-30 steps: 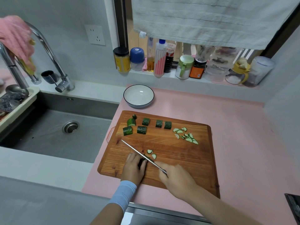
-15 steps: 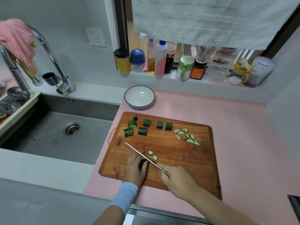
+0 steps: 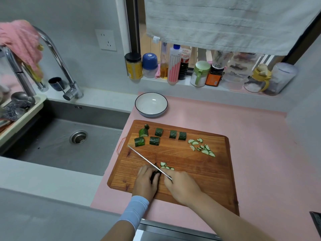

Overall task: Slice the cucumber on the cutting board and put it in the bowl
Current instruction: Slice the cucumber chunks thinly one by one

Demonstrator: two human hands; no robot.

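On the wooden cutting board my left hand holds down a dark cucumber piece, mostly hidden under my fingers. My right hand grips the handle of a knife, whose thin blade runs up-left across the board and meets the piece. A few fresh slices lie just right of the blade. Several cucumber chunks sit along the board's far edge, and a pile of thin slices lies at its far right. The white bowl stands empty behind the board.
A steel sink with a faucet lies to the left. Jars and bottles line the window ledge behind the bowl. The pink counter mat extends to the right of the board. A towel hangs above.
More slices lie beside the blade than a second ago. My hands and the knife stay at the same spot near the board's front edge.
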